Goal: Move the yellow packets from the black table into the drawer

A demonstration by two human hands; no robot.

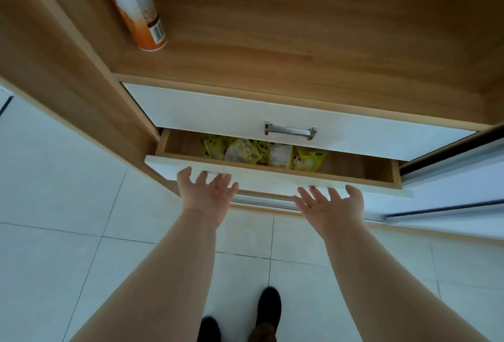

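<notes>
Touching the drawer [272,181], left hand [208,197] and right hand [331,205] spread fingers [224,182] wide above floor tiles [68,199].

Obsc.: yellow packets [268,153], rear part under upper drawer front [218,112]; print too sm. to read. Cut off at top edge: canister [136,6].
</notes>
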